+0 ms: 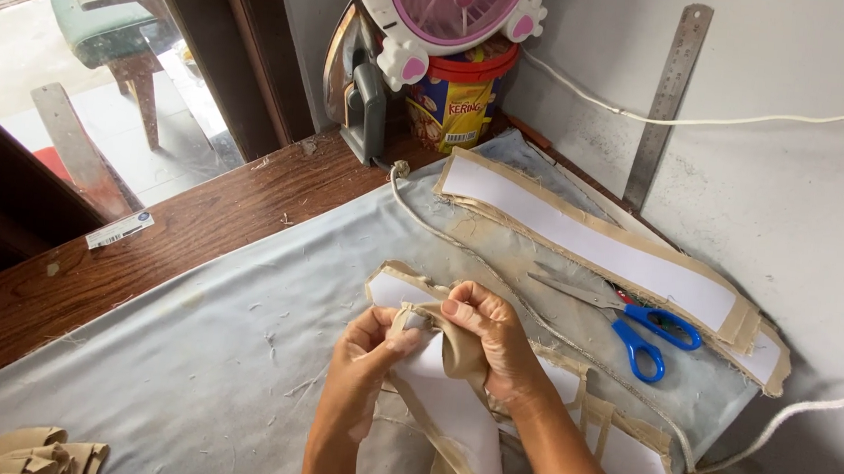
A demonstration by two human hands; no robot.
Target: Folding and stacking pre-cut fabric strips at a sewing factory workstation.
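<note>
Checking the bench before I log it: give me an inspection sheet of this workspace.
Surface: grey cloth over wooden table, thread scraps.
Job's things: tan fabric piece with white lining, stacked strips.
Clutter: blue scissors, steel ruler, iron, pink fan, tub.
Grippers: left hand and right hand both pinch the piece.
Cables: white cords.
Surroundings: wall, chair.

left hand, right hand, fingers pinched

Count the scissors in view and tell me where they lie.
1. The blue-handled scissors lie on the pale cloth, right of the right hand, beside the long tan strip. Others may be hidden under fabric.
</note>
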